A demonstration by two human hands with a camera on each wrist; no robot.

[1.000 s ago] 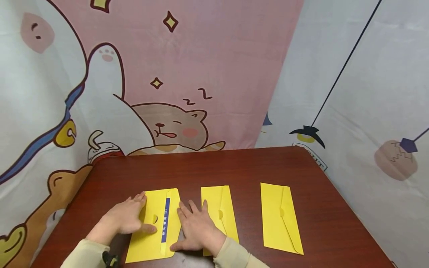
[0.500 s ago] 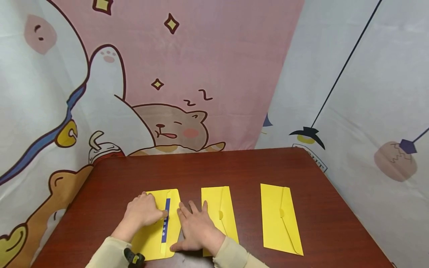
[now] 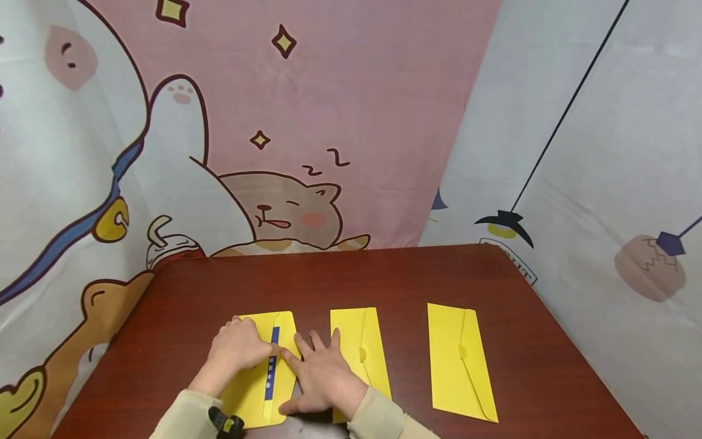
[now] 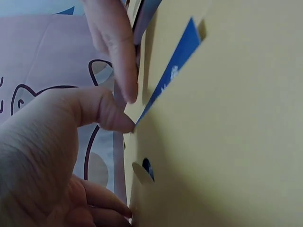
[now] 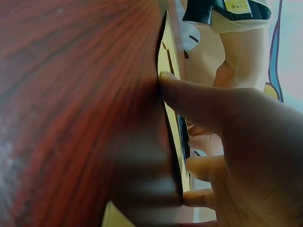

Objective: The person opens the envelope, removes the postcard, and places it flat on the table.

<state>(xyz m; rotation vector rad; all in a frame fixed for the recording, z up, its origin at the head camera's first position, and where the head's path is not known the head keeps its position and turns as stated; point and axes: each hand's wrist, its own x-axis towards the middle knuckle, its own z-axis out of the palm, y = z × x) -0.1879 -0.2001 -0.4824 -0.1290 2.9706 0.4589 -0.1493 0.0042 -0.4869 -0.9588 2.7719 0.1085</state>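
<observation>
A yellow envelope (image 3: 249, 396) lies at the left of the table, a blue printed strip (image 3: 270, 375) showing through the opening beside its flap. My left hand (image 3: 236, 347) rests on its left part, thumb reaching across the strip. With fingers spread, my right hand (image 3: 323, 375) touches the flap side; its index fingertip is near the left thumb. The left wrist view shows the left thumb (image 4: 111, 111) pressing at the blue edge (image 4: 170, 68), above a half-round tab (image 4: 142, 172). In the right wrist view, the right thumb (image 5: 194, 97) touches the envelope's edge (image 5: 166, 52).
A second yellow envelope (image 3: 351, 326) lies partly under the right forearm. Farther right is a third yellow envelope (image 3: 446, 366), its flap folded over. All lie on the reddish-brown table (image 3: 384, 274), with a cartoon-printed cloth (image 3: 384, 122) behind it.
My left hand has moved right across the envelope, its thumb now over the blue strip. The right index finger has shifted left onto the flap, towards that thumb.
</observation>
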